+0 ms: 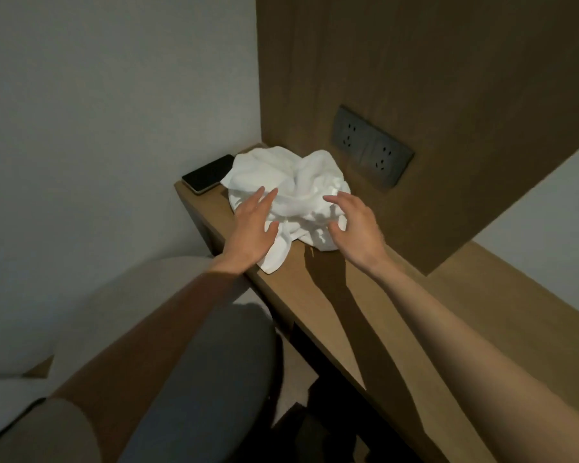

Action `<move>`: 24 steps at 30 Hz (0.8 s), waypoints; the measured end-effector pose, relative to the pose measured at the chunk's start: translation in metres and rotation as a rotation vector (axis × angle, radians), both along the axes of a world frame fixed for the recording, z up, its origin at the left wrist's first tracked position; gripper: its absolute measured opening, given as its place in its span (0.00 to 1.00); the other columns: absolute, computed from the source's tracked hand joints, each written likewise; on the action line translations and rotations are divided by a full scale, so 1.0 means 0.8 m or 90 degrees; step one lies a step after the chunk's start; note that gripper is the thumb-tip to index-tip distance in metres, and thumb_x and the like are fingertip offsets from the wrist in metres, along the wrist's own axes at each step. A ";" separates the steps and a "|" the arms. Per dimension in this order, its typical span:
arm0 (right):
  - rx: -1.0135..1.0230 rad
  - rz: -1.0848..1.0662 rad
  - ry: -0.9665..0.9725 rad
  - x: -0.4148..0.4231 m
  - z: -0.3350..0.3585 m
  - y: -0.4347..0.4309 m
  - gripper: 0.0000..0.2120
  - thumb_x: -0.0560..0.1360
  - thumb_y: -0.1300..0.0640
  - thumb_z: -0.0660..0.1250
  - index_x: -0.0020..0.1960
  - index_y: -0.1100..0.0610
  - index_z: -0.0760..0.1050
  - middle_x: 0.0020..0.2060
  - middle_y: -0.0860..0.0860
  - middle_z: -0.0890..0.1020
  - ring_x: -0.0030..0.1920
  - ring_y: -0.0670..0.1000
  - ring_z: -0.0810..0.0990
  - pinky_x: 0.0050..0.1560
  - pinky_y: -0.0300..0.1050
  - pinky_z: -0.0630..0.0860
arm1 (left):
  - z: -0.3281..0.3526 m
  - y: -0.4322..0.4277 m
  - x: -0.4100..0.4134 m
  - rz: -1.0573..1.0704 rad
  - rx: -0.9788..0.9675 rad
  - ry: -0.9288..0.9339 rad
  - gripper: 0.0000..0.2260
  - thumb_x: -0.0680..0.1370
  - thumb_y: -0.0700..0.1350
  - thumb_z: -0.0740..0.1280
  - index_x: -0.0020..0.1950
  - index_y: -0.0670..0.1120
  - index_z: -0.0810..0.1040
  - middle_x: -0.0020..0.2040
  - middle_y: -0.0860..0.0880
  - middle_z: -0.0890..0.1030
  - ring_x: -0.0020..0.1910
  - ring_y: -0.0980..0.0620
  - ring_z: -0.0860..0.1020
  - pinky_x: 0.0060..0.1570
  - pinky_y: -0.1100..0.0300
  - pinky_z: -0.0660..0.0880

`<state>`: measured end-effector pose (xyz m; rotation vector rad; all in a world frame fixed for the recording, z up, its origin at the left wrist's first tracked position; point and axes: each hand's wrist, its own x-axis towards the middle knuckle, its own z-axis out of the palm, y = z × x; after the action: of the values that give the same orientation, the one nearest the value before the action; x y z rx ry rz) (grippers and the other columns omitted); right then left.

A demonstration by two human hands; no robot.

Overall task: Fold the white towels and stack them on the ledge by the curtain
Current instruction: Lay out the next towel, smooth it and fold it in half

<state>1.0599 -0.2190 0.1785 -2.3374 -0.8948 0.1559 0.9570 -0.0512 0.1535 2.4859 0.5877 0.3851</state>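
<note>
The white towels lie in one crumpled heap at the far left end of the wooden bench, close against the wood panel; we cannot tell how many are in the heap. We judge the task barely begun. No towel shows a flat fold, no stack is in view, and no curtain shows, so we cannot say whether this bench is the ledge meant. All the folding and stacking is left. Our left grip is released, fingers straight and spread over the heap's near left edge. Our right grip is released too, fingers spread and lightly bent above the near right side, holding nothing. Whether either touches the cloth we cannot tell. A dark phone lies just left of the heap, and a socket plate sits on the panel to its right.
</note>
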 end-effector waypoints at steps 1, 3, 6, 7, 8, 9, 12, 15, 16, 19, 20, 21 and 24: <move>-0.023 0.018 -0.004 0.016 -0.005 0.009 0.19 0.79 0.58 0.61 0.70 0.50 0.69 0.73 0.51 0.65 0.72 0.55 0.63 0.71 0.51 0.62 | -0.006 0.004 0.016 0.014 0.003 0.021 0.26 0.80 0.45 0.63 0.76 0.51 0.59 0.77 0.47 0.58 0.75 0.46 0.58 0.72 0.53 0.58; -0.089 0.050 -0.008 0.047 -0.014 0.026 0.21 0.79 0.57 0.62 0.71 0.49 0.67 0.74 0.51 0.64 0.72 0.56 0.62 0.71 0.53 0.62 | -0.019 0.015 0.042 0.047 0.054 0.089 0.27 0.80 0.50 0.63 0.76 0.54 0.58 0.78 0.48 0.56 0.76 0.45 0.56 0.73 0.50 0.57; -0.197 0.097 0.019 0.081 -0.030 0.044 0.26 0.78 0.55 0.63 0.74 0.46 0.60 0.75 0.51 0.60 0.73 0.59 0.60 0.69 0.60 0.64 | -0.037 0.030 0.066 0.040 0.192 0.140 0.25 0.79 0.56 0.61 0.75 0.54 0.62 0.78 0.47 0.53 0.77 0.44 0.52 0.74 0.46 0.53; -0.216 0.111 0.028 0.089 -0.035 0.049 0.27 0.78 0.54 0.64 0.73 0.45 0.59 0.75 0.52 0.61 0.72 0.59 0.61 0.67 0.60 0.67 | -0.043 0.035 0.071 0.044 0.205 0.141 0.25 0.78 0.57 0.62 0.74 0.53 0.65 0.78 0.47 0.54 0.77 0.43 0.53 0.74 0.44 0.53; -0.224 0.119 0.029 0.097 -0.040 0.052 0.26 0.77 0.54 0.65 0.72 0.45 0.60 0.73 0.52 0.63 0.69 0.59 0.64 0.63 0.58 0.70 | -0.047 0.039 0.074 0.056 0.198 0.149 0.25 0.77 0.58 0.63 0.72 0.52 0.68 0.78 0.47 0.56 0.76 0.42 0.54 0.73 0.43 0.54; -0.230 0.121 0.021 0.103 -0.044 0.055 0.25 0.76 0.54 0.67 0.69 0.46 0.62 0.70 0.53 0.66 0.65 0.59 0.68 0.59 0.55 0.73 | -0.052 0.043 0.077 0.067 0.187 0.170 0.24 0.77 0.59 0.64 0.71 0.51 0.70 0.78 0.48 0.57 0.76 0.41 0.54 0.72 0.43 0.55; -0.280 0.137 -0.014 0.117 -0.053 0.058 0.16 0.77 0.50 0.66 0.62 0.52 0.68 0.62 0.55 0.70 0.55 0.56 0.74 0.49 0.49 0.75 | -0.061 0.048 0.081 0.055 0.141 0.197 0.21 0.79 0.54 0.62 0.69 0.47 0.70 0.75 0.47 0.64 0.75 0.40 0.55 0.70 0.43 0.58; -0.237 0.143 -0.025 0.117 -0.056 0.054 0.12 0.79 0.50 0.62 0.59 0.55 0.69 0.58 0.55 0.72 0.50 0.55 0.75 0.46 0.47 0.73 | -0.050 0.045 0.082 0.062 0.037 0.101 0.13 0.81 0.47 0.61 0.63 0.43 0.72 0.63 0.43 0.76 0.69 0.39 0.67 0.60 0.45 0.71; -0.189 0.130 -0.020 0.116 -0.053 0.052 0.11 0.80 0.51 0.61 0.59 0.56 0.69 0.57 0.55 0.72 0.50 0.55 0.75 0.46 0.46 0.73 | -0.043 0.044 0.083 0.062 0.031 0.054 0.11 0.81 0.46 0.60 0.59 0.42 0.73 0.56 0.42 0.78 0.61 0.40 0.74 0.53 0.50 0.74; -0.019 0.084 -0.030 0.111 -0.028 0.050 0.05 0.80 0.56 0.60 0.54 0.57 0.69 0.52 0.54 0.73 0.46 0.52 0.74 0.42 0.43 0.69 | -0.010 0.041 0.089 0.078 -0.012 -0.067 0.09 0.81 0.44 0.60 0.56 0.40 0.73 0.45 0.43 0.77 0.43 0.48 0.76 0.41 0.62 0.67; 0.030 0.071 -0.044 0.108 -0.013 0.051 0.04 0.80 0.57 0.61 0.53 0.57 0.69 0.50 0.53 0.74 0.45 0.50 0.74 0.41 0.42 0.70 | 0.004 0.041 0.091 0.099 -0.051 -0.093 0.08 0.82 0.43 0.59 0.58 0.41 0.72 0.45 0.45 0.76 0.43 0.50 0.74 0.42 0.64 0.64; 0.078 0.059 -0.057 0.106 0.004 0.051 0.03 0.79 0.58 0.62 0.52 0.57 0.70 0.49 0.52 0.74 0.44 0.49 0.75 0.41 0.43 0.72 | 0.018 0.040 0.093 0.119 -0.078 -0.117 0.08 0.82 0.43 0.59 0.58 0.42 0.71 0.45 0.47 0.75 0.43 0.51 0.72 0.41 0.67 0.62; 0.207 0.023 -0.086 0.095 0.065 0.049 0.03 0.77 0.60 0.65 0.50 0.58 0.73 0.46 0.51 0.77 0.43 0.48 0.77 0.44 0.47 0.78 | 0.063 0.028 0.092 0.115 -0.102 -0.233 0.02 0.81 0.42 0.60 0.53 0.45 0.69 0.42 0.52 0.74 0.37 0.60 0.71 0.34 0.71 0.63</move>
<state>1.1362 -0.1796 0.2305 -2.0479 -0.9511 -0.1262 1.0306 -0.0286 0.2037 2.1439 0.6622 0.8079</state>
